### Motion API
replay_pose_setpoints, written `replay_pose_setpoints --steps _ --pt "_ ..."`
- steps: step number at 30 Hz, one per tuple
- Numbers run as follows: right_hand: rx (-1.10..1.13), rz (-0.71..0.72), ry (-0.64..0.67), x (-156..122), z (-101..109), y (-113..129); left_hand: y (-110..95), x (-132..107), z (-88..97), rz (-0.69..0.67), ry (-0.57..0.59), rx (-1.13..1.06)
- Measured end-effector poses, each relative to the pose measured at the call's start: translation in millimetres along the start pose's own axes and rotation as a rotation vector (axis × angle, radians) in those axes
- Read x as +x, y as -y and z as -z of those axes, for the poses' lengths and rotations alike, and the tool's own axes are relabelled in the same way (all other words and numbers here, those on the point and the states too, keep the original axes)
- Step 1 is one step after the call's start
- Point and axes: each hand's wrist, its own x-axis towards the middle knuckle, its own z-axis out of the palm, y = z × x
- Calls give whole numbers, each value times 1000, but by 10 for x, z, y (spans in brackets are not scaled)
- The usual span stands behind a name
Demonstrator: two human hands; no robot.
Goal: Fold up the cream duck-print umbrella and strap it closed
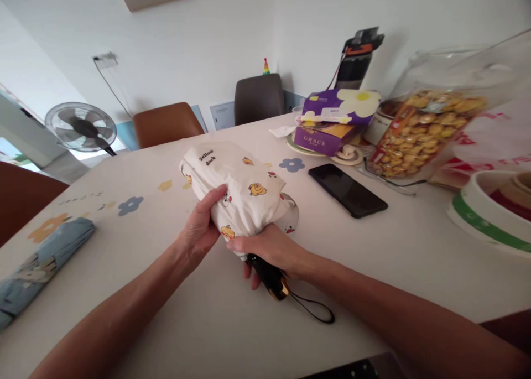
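A folded white umbrella printed with yellow ducks and the words "yellow duck" lies over the white table. My left hand wraps around its fabric from the left side. At the near end my right hand grips the fabric where it meets the black handle. A black wrist strap trails from the handle onto the table.
A blue folded umbrella lies at the left edge. A black phone sits right of the hands. Purple boxes, a clear snack jar and stacked bowls crowd the right. Chairs and a fan stand behind.
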Motion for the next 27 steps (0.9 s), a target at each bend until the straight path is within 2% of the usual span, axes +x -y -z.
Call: replay_pose_setpoints --steps 3,5,7,9,11,15,17,19,21,24,27 --pt "202 98 68 7 -33 -5 -12 -6 16 28 -6 -49" --pt "256 42 138 1 -54 -13 -10 -23 29 82 25 -65" --pt "211 -53 200 -6 -60 -23 -7 -35 36 119 43 -67" --pt "173 -86 205 -8 -53 -35 -17 -18 45 107 40 -61" --pt "186 -83 173 -2 -41 -47 -52 52 81 41 15 -54" --pt "226 -178 196 36 -26 -72 -194 339 346 -105 -121 -1" --pt "228 -262 223 58 -23 -86 -275 491 555 -88 -187 47" --pt "221 -329 242 74 -21 -102 -344 593 737 -198 -317 90" --pt "223 -328 241 83 -20 -116 -393 616 824 -304 -390 111" --pt "236 -274 232 90 -19 -130 -419 526 716 -431 -303 307" --pt "242 -303 243 98 -15 -132 -391 406 401 -564 -90 820"
